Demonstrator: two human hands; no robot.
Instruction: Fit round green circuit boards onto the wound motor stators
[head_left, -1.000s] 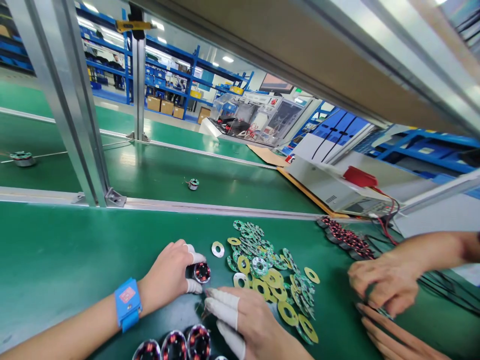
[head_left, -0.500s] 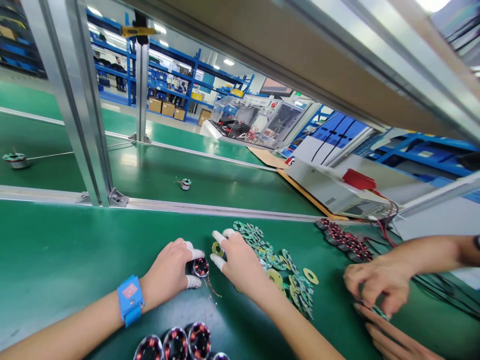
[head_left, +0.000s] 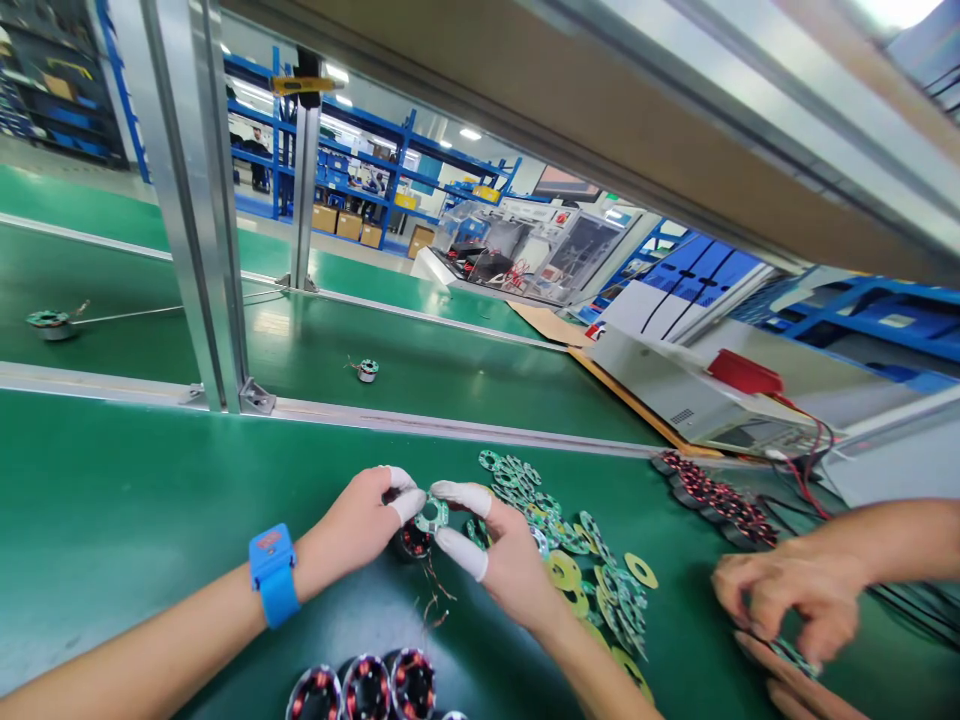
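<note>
Workshop; green counter (head_left: 150,490) under both hands, metal post (head_left: 196,200) rising beyond the left one. Green ring board (head_left: 441,519) is between the two hands' fingertips, above the far edge of a wound coil (head_left: 414,542); touching or apart, cannot tell. Right hand (head_left: 506,560): narrow pinch, thumb and forefinger on the board's rim. Left hand (head_left: 360,525): covered fingertips drawn in at the board's left edge and beside the coil; which of the two it grips, cannot tell. Handling, my judgement: keep the pinch on the rim, off the board's face; steady the coil with the left hand; hold the board level, its hole centred over the coil; keep the loose wires (head_left: 433,597), trailing on the near side of the hands, from being trapped beneath. Light pressure should suffice, as the board looks thin. Around: heaped green boards (head_left: 615,590) and yellow rings (head_left: 564,570) beyond and right of the right hand; more wound coils (head_left: 412,682) on the near side of both hands; a co-worker's hands (head_left: 795,600) farther right. Unclear: coil's far side, behind board and fingers; where the wires leave the coil; part of the heap, behind the right hand; near coils, cut off by the lower edge; the co-worker's piece, mostly covered by fingers.
</note>
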